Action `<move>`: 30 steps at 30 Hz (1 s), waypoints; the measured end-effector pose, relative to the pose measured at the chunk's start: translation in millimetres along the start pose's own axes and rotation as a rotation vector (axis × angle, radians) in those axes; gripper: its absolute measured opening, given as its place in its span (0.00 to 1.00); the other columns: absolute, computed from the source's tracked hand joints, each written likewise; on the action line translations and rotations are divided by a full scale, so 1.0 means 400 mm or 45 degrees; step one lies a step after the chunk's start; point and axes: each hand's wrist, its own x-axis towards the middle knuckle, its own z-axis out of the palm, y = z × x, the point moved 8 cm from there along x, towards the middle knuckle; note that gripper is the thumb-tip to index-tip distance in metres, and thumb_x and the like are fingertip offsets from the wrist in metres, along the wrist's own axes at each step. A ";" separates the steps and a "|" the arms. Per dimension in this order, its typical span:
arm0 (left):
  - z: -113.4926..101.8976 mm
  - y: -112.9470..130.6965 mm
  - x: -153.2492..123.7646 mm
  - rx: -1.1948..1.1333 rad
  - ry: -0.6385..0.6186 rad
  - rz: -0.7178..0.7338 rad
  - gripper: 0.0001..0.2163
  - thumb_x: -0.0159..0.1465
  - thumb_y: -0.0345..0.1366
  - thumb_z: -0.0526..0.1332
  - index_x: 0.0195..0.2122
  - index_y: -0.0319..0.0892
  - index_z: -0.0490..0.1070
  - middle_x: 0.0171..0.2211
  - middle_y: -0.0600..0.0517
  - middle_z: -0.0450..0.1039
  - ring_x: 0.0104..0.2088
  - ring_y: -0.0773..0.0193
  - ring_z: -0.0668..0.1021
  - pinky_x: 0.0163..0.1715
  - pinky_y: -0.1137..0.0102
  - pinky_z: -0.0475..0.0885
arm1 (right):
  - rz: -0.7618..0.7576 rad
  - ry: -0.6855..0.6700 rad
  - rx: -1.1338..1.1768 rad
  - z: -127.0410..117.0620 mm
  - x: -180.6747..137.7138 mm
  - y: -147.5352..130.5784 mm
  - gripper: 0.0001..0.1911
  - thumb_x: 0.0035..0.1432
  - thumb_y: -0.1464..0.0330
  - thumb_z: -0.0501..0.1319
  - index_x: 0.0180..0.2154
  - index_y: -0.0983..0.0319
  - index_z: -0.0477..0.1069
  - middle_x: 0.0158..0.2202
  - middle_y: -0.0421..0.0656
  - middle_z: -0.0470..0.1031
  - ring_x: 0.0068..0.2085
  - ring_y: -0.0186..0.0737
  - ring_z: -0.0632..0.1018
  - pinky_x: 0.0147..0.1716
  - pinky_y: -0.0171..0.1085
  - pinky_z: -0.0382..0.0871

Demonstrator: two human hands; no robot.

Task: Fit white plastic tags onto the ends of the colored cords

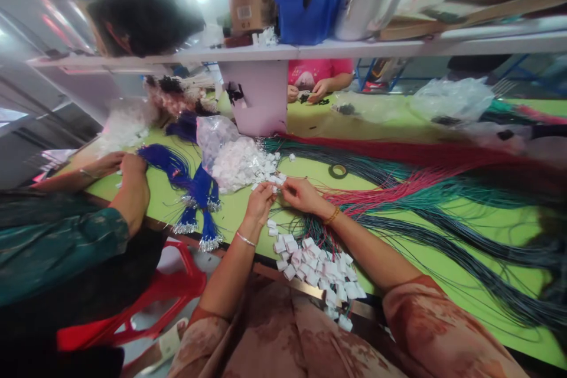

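My left hand (260, 199) and my right hand (300, 192) meet over the green table (443, 260), fingers pinched together around a small white plastic connector (277, 180) and thin wire ends. Just behind them lies a heap of loose white connectors (241, 164) spilling from a clear bag (212, 133). Below my wrists, at the table's near edge, a bundle of wires ends in several fitted white connectors (316, 271). Long red, green and dark wires (420, 189) fan out to the right.
A person in a dark green sleeve (53, 236) sits at my left, hands by blue wire bundles (195, 189). Another person in pink (316, 80) works across the table. A tape roll (338, 171), a white shelf post (259, 97), plastic bags (449, 100) and a red stool (146, 301) are around.
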 end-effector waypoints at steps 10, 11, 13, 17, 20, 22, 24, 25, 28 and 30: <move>0.010 0.003 -0.008 0.065 -0.011 -0.014 0.14 0.47 0.37 0.72 0.31 0.37 0.73 0.26 0.53 0.73 0.23 0.74 0.70 0.25 0.77 0.64 | 0.125 0.039 0.264 0.023 -0.002 0.037 0.06 0.52 0.69 0.55 0.26 0.64 0.68 0.23 0.37 0.67 0.25 0.30 0.64 0.26 0.30 0.55; 0.009 0.002 -0.008 0.068 -0.008 -0.017 0.13 0.47 0.37 0.72 0.30 0.37 0.72 0.25 0.54 0.72 0.22 0.74 0.70 0.25 0.77 0.64 | 0.136 0.044 0.274 0.026 -0.002 0.039 0.06 0.52 0.69 0.56 0.26 0.64 0.68 0.22 0.37 0.67 0.25 0.30 0.64 0.26 0.30 0.55; 0.006 -0.002 -0.008 0.086 -0.001 -0.027 0.12 0.48 0.36 0.71 0.30 0.37 0.72 0.24 0.54 0.71 0.22 0.74 0.69 0.24 0.77 0.62 | 0.160 0.060 0.258 0.031 -0.002 0.042 0.07 0.51 0.68 0.56 0.24 0.64 0.67 0.21 0.37 0.66 0.24 0.30 0.63 0.25 0.30 0.54; 0.005 -0.006 -0.008 0.096 0.008 -0.034 0.11 0.49 0.36 0.70 0.30 0.38 0.71 0.25 0.54 0.71 0.22 0.74 0.69 0.24 0.77 0.62 | 0.159 -0.024 0.246 0.025 0.018 0.059 0.10 0.55 0.65 0.55 0.26 0.65 0.69 0.23 0.38 0.68 0.25 0.31 0.65 0.26 0.30 0.56; 0.010 0.000 -0.009 0.080 0.000 -0.023 0.12 0.49 0.37 0.70 0.31 0.38 0.72 0.30 0.51 0.74 0.24 0.74 0.70 0.25 0.76 0.63 | 0.238 0.002 0.093 -0.022 0.058 0.114 0.12 0.58 0.64 0.54 0.30 0.65 0.71 0.28 0.41 0.73 0.29 0.33 0.68 0.30 0.31 0.58; 0.011 0.003 -0.009 0.087 -0.003 -0.031 0.13 0.49 0.38 0.70 0.31 0.37 0.72 0.32 0.49 0.76 0.24 0.74 0.70 0.25 0.76 0.63 | 0.334 -0.015 -0.168 -0.045 0.085 0.161 0.09 0.55 0.66 0.57 0.32 0.65 0.72 0.31 0.44 0.75 0.31 0.35 0.69 0.31 0.32 0.57; 0.007 0.007 -0.008 0.097 0.010 -0.034 0.13 0.49 0.39 0.71 0.31 0.37 0.72 0.32 0.49 0.76 0.24 0.74 0.69 0.25 0.76 0.63 | 0.405 -0.126 -0.383 -0.040 0.104 0.197 0.08 0.53 0.66 0.59 0.32 0.64 0.73 0.33 0.46 0.76 0.32 0.37 0.70 0.31 0.33 0.56; 0.004 0.008 -0.008 0.101 0.019 -0.034 0.13 0.49 0.39 0.71 0.31 0.37 0.72 0.32 0.49 0.76 0.24 0.74 0.69 0.25 0.76 0.63 | 0.426 -0.187 -0.453 -0.032 0.109 0.209 0.08 0.53 0.66 0.59 0.33 0.64 0.73 0.34 0.47 0.77 0.33 0.38 0.70 0.30 0.33 0.56; -0.003 0.010 -0.007 0.115 0.034 -0.040 0.12 0.49 0.38 0.70 0.30 0.37 0.72 0.32 0.49 0.75 0.24 0.74 0.70 0.24 0.77 0.63 | 0.454 -0.290 -0.562 -0.014 0.113 0.217 0.11 0.58 0.66 0.54 0.33 0.65 0.73 0.37 0.51 0.77 0.34 0.40 0.71 0.31 0.34 0.56; -0.005 0.010 -0.007 0.120 0.033 -0.046 0.12 0.50 0.37 0.70 0.30 0.37 0.72 0.33 0.49 0.76 0.24 0.74 0.70 0.25 0.76 0.63 | 0.454 -0.311 -0.590 -0.016 0.111 0.209 0.14 0.60 0.67 0.52 0.37 0.67 0.73 0.39 0.53 0.77 0.35 0.41 0.72 0.33 0.35 0.58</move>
